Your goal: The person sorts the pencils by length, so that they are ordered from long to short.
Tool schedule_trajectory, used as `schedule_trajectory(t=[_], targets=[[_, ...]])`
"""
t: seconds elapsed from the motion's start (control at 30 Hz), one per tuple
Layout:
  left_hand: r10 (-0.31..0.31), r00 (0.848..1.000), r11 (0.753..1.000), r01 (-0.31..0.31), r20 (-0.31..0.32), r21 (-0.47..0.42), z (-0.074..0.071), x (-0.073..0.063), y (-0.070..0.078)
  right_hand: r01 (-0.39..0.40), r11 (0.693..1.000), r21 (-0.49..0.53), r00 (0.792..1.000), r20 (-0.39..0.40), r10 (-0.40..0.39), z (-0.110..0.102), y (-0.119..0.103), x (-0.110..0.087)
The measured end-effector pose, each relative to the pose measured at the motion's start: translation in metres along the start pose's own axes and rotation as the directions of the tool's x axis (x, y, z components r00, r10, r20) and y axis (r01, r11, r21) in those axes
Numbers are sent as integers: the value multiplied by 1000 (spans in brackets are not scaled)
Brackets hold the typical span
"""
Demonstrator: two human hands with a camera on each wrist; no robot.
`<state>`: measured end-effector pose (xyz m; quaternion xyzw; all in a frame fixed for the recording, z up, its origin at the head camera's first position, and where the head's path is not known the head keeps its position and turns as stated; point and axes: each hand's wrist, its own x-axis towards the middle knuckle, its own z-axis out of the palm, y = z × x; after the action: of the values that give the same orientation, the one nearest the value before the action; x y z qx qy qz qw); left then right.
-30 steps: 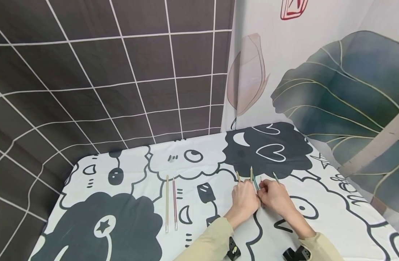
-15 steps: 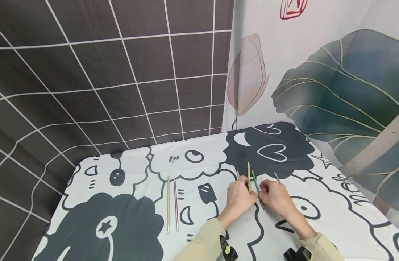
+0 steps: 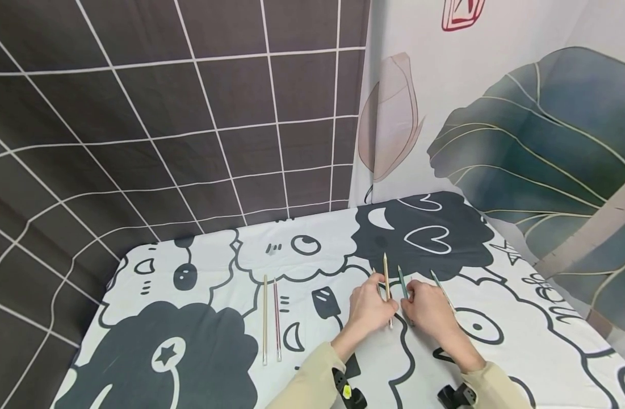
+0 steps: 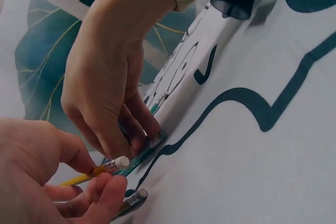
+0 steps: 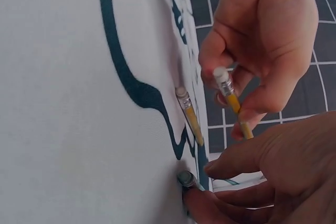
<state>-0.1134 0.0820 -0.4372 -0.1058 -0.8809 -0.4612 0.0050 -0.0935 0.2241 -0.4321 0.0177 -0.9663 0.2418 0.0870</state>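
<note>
Just left of centre in the hands' work area, my left hand pinches a yellow pencil between thumb and fingers. Its white eraser points toward the left wrist camera. A second yellow pencil lies on the cloth under that hand. My right hand holds a green pencil low at the cloth, thumb and fingertips around it; the eraser end shows in the right wrist view. Another greenish pencil lies to the right, partly behind the right hand.
Two more pencils, a yellow one and a red one, lie side by side further left on the patterned tablecloth. A dark gridded curtain hangs behind the table, and a leaf-print curtain hangs at the right.
My left hand has drawn left, away from the right hand, carrying the yellow pencil. The right hand has stayed nearly in place, and the green pencil now shows apart from the yellow one.
</note>
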Motion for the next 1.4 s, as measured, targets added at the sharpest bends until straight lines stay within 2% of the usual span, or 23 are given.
schedule_trajectory(t=[0.13,0.37,0.43,0.8,1.13,1.4], targets=[[-44,999,999,44,22,-25,-5,-1,0,-9,1000,-3,1000,10,9,3,-2,2],[-109,988,974,128,105,-190,-11,-3,-2,-42,998,-41,999,26,43,6,-2,6],[-116,986,969,138,116,-206,-11,-3,-3,-45,998,-47,999,24,47,6,-2,6],[-166,976,950,197,141,-242,-17,-5,-6,-74,997,-32,995,59,76,4,-5,10],[-167,974,947,202,153,-248,-22,-8,-11,-146,989,3,983,116,145,3,-4,12],[-159,974,950,196,163,-244,-34,-12,-14,-147,984,97,982,131,133,-2,-2,8]])
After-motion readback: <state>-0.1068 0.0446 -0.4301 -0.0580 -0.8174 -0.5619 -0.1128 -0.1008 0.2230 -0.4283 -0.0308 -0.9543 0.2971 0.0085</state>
